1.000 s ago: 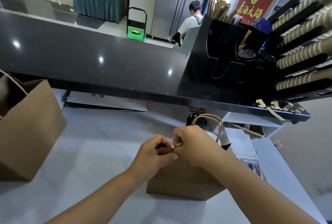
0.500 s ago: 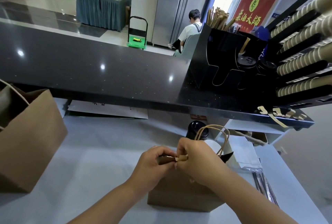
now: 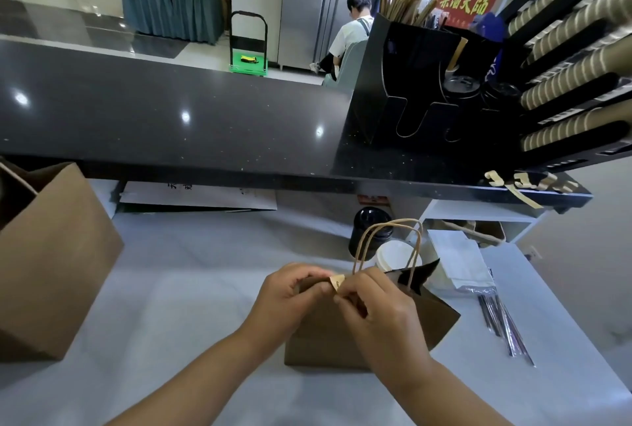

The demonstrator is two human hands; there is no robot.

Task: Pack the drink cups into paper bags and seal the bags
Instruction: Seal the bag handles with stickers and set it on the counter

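A brown paper bag (image 3: pixel 325 333) stands upright near the front of the white table (image 3: pixel 188 288), mouth up. Its top edge runs left to right and its twine handles (image 3: pixel 386 241) rise above it. The left hand (image 3: pixel 287 295) pinches that edge. The right hand (image 3: pixel 379 309) pinches a small tan sticker (image 3: pixel 338 282) against it. A white-lidded cup (image 3: pixel 393 254) shows just beyond.
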